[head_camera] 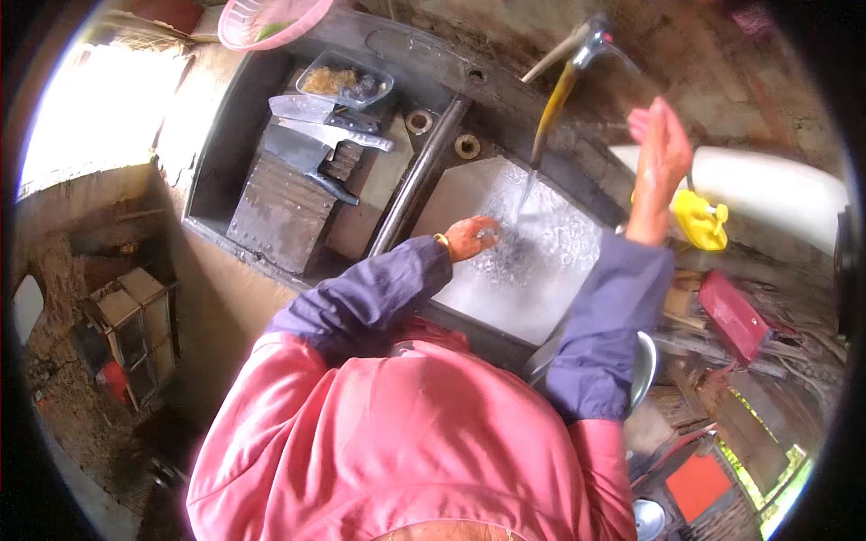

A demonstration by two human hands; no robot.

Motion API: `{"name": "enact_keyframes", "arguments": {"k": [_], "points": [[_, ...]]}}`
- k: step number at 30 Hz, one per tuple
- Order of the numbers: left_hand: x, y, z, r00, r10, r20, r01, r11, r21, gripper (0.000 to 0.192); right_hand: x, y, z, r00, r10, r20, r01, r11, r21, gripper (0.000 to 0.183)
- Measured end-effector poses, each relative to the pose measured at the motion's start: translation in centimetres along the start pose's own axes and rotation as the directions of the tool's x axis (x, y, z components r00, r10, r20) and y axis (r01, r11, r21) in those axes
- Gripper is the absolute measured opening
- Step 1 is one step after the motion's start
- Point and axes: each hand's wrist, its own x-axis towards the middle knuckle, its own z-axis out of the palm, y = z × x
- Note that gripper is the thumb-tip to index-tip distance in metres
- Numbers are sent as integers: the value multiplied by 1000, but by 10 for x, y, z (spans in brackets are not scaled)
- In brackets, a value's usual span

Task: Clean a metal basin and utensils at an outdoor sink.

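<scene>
My left hand [471, 238], with a yellow bangle at the wrist, is held over the left side of a water-filled basin [500, 311], fingers slightly curled and nothing seen in them. My right hand [661, 145] is raised at the upper right, past the basin's edge, blurred, with no object visible in it. Between the hands, a metal tap [590, 44] with a yellow hose [556, 101] on its spout runs a stream into the bubbling water. A yellow plastic bottle or pouch [700, 220] is just below and right of my right hand.
In the left basin, several knives and a cleaver [294, 145] lie on a ridged board [281, 206], beside a clear plastic tub [348, 80]. A dark divider bar [419, 176] separates the basins. A pink basket [270, 24] stands at the back left, and a white pipe-like object [771, 189] at right.
</scene>
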Motion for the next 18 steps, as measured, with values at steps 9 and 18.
{"name": "enact_keyframes", "arguments": {"k": [9, 18], "points": [[-104, 17, -102, 937, -290, 197, 350, 739, -576, 27, 59, 6, 23, 955, 127, 268, -62, 969, -237, 41], [-177, 18, -166, 910, -409, 66, 345, 660, -667, 28, 26, 7, 77, 924, 81, 373, 72, 923, -379, 35]]}}
